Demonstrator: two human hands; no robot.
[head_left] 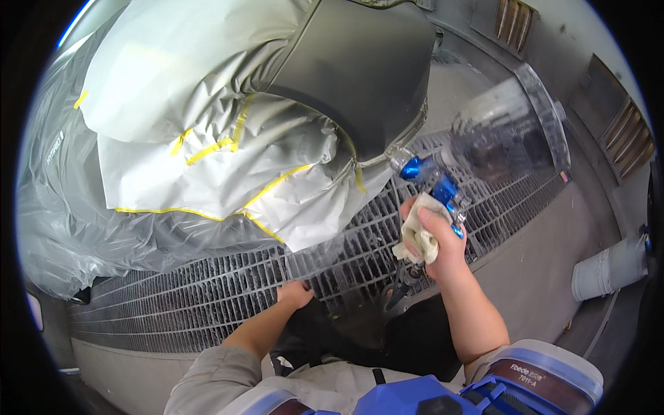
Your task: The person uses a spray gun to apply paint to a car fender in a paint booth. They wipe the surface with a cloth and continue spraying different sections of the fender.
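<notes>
My right hand (443, 238) is closed around the handle of a spray gun (443, 190), which has blue metal parts. A crumpled pale cloth (420, 232) is bunched in the same grip. The gun's large clear cup (501, 131) tilts up to the right, its wall stained grey. The nozzle points left, at the lower edge of a dark grey car body panel (360, 69). Lower down, beside my dark-clothed leg, my left hand (296, 294) is closed; its fingers are turned away, so anything inside them is hidden.
White masking paper (187, 41) with yellow tape (277, 185) borders the panel. Clear plastic sheeting (62, 187) drapes the car at left. Underfoot lies a metal floor grate (194, 294). A white bucket (602, 273) and wall vents (628, 138) are at right. A respirator (415, 398) shows below.
</notes>
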